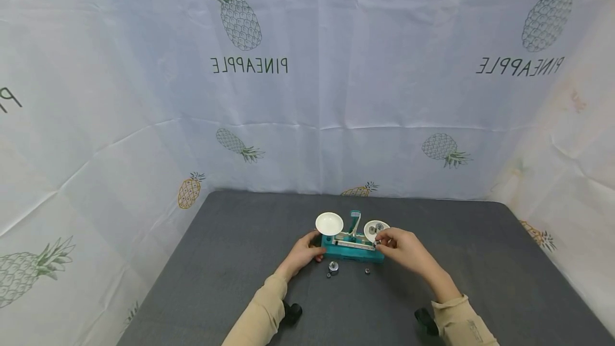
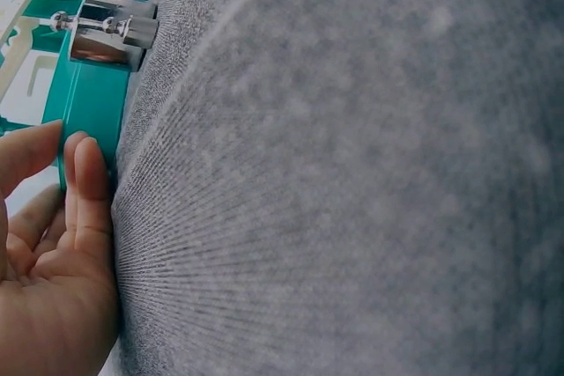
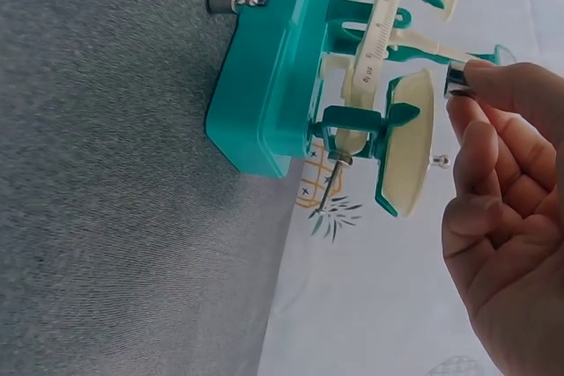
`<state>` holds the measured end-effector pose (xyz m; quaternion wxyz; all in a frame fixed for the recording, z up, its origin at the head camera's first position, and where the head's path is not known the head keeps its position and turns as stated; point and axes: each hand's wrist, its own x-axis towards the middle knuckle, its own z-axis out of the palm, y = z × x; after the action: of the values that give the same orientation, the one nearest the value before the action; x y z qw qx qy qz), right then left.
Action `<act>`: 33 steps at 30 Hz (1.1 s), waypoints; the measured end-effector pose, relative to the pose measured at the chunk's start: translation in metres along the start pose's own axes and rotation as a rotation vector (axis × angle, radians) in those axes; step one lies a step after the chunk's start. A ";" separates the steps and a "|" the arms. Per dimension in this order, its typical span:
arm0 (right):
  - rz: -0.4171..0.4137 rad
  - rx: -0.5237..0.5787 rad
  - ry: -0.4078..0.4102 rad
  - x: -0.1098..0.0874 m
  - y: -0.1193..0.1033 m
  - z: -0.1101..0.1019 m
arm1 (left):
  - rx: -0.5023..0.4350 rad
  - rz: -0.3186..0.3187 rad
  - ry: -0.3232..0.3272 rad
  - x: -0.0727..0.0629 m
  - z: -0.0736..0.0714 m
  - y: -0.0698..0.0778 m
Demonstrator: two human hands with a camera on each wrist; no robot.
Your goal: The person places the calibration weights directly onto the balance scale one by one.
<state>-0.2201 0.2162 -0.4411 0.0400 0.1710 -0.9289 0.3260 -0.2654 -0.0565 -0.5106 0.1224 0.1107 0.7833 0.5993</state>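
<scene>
A teal balance scale (image 1: 353, 252) with two white pans stands on the dark table. My left hand (image 1: 304, 252) grips the left end of its base; in the left wrist view, thumb and fingers (image 2: 88, 169) lie on either side of the teal end. Between thumb and forefinger, my right hand (image 1: 401, 247) pinches a small shiny metal weight (image 3: 456, 79) close over the right pan (image 1: 368, 228). Several weights (image 1: 379, 226) sit in that pan, partly hidden by the fingers. The left pan (image 1: 329, 223) holds nothing.
In front of the base stand a larger metal weight (image 1: 333, 267) and a tiny one (image 1: 329, 275) beside it. Another small weight (image 1: 367, 271) is farther right. A pineapple-print cloth (image 1: 317, 95) hangs behind the grey table (image 1: 250, 239).
</scene>
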 end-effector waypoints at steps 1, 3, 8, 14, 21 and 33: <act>0.008 -0.007 0.004 0.001 0.000 0.000 | -0.001 -0.001 -0.001 -0.003 -0.001 0.005; 0.021 -0.015 0.011 0.004 0.001 -0.001 | -0.003 0.001 -0.003 -0.007 -0.001 0.011; 0.046 -0.005 0.022 0.008 0.006 0.001 | 0.003 0.002 0.003 -0.007 0.000 0.011; 0.090 -0.007 0.001 0.014 0.008 0.001 | 0.008 0.004 0.015 0.006 0.002 -0.010; 0.109 -0.034 -0.013 0.021 0.005 0.000 | 0.004 -0.008 0.012 0.011 0.002 -0.021; 0.101 -0.063 -0.047 0.027 0.004 0.002 | -0.009 0.014 0.000 -0.008 -0.001 0.011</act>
<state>-0.2463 0.2104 -0.4400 0.0069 0.1301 -0.9468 0.2942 -0.2578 -0.0566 -0.4990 0.1186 0.1154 0.7798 0.6038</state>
